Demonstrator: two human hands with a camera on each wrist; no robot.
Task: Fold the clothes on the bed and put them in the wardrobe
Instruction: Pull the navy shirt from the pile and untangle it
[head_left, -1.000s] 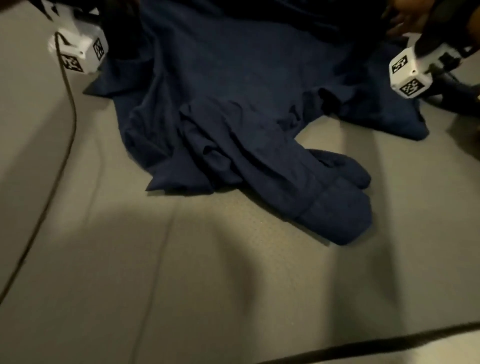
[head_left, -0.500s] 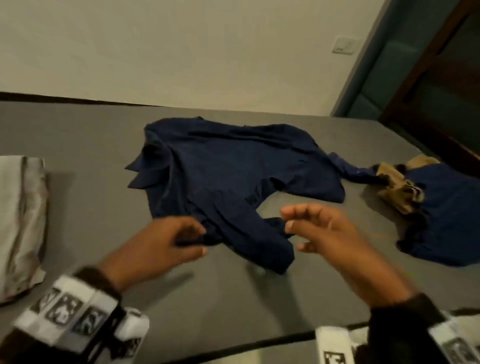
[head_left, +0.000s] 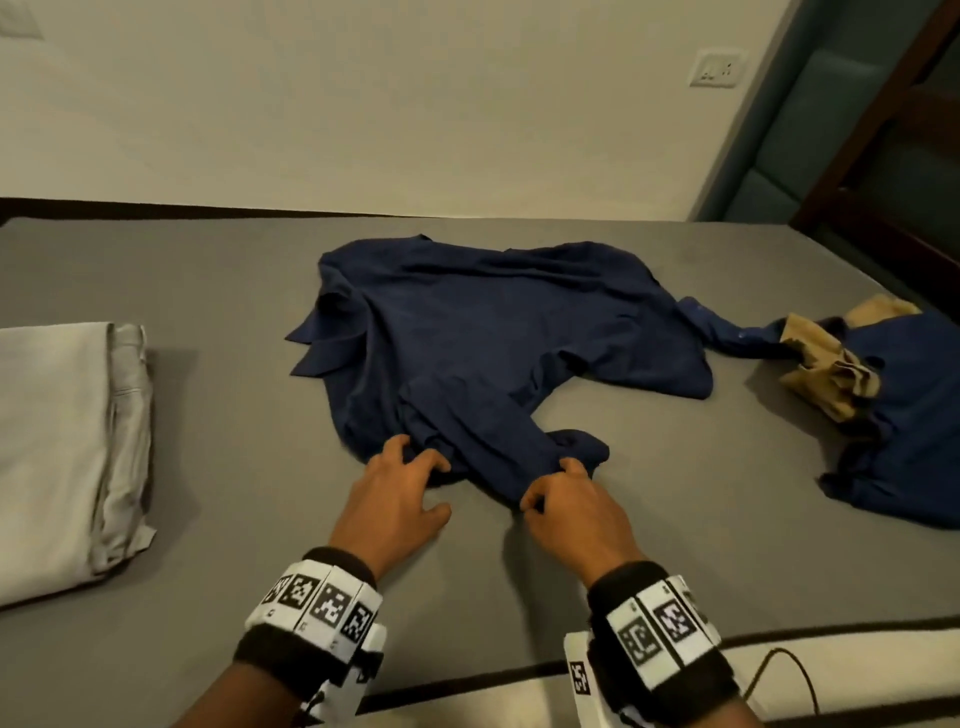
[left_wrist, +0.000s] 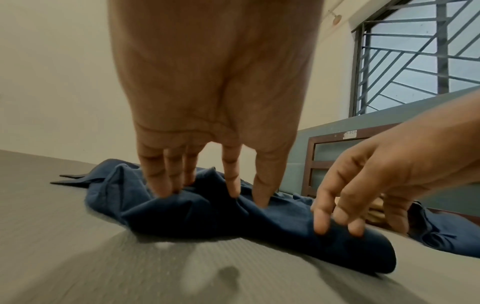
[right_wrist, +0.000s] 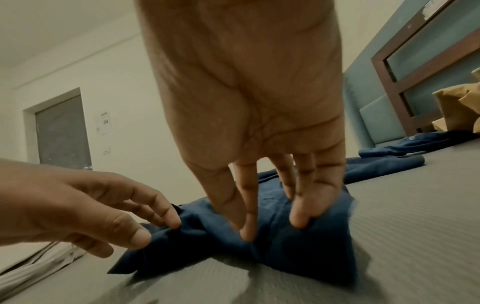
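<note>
Navy shirt (head_left: 498, 332) lies crumpled on the grey bed (head_left: 208, 519) in front of you, with one sleeve (head_left: 483, 452) trailing toward you. Your left hand (head_left: 395, 499) rests its fingertips (left_wrist: 166, 191) on the bunched cloth at the shirt's near edge, fingers nearly straight and spread, thumb on the sheet. Your right hand (head_left: 571, 509) pinches the end of that sleeve, fingers curled down into the fabric. Off to your left sits a folded light grey garment (head_left: 62, 447), well apart from the shirt. To your right lie a tan garment (head_left: 831, 374) and another dark blue one (head_left: 909, 441), piled together; the shirt's far sleeve reaches up to them. Beyond the bed is a pale wall with a socket (head_left: 716, 67).
</note>
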